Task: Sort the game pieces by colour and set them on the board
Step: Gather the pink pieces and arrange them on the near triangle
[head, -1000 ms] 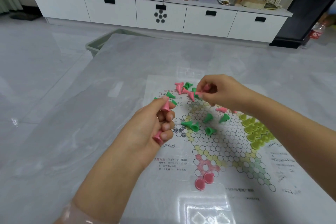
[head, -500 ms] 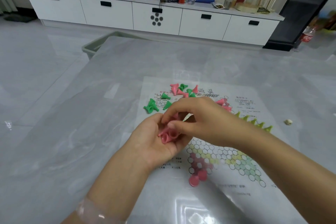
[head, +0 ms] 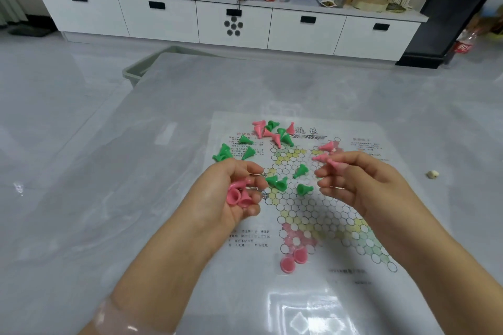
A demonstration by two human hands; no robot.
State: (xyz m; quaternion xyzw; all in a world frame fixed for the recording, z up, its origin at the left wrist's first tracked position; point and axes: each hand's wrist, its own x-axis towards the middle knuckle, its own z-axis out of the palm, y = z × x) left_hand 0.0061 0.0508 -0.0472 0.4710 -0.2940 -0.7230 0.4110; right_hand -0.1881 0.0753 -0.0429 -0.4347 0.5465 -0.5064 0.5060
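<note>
A paper game board (head: 321, 215) printed with hexagonal cells lies on the table. My left hand (head: 231, 198) is curled around several pink cone pieces (head: 238, 194) over the board's left edge. My right hand (head: 353, 185) pinches one pink cone piece (head: 336, 165) between thumb and fingertips above the board's right half. Loose green cones (head: 280, 183) lie between my hands, more green ones (head: 226, 151) sit at the upper left, and a mixed pink and green heap (head: 272, 132) rests at the board's far end. Two pink pieces (head: 294, 260) stand on the near pink corner.
The grey glossy table (head: 136, 198) extends left and toward me. A small beige lump (head: 432, 174) lies on it at the right. A pale green bin (head: 136, 71) sits beyond the table's far left corner. A white sideboard (head: 231, 19) with clutter lines the back wall.
My hands have separated: the right hand has drawn away from the left palm to the right, carrying one pink cone. The left hand keeps its pink cones and has closed more.
</note>
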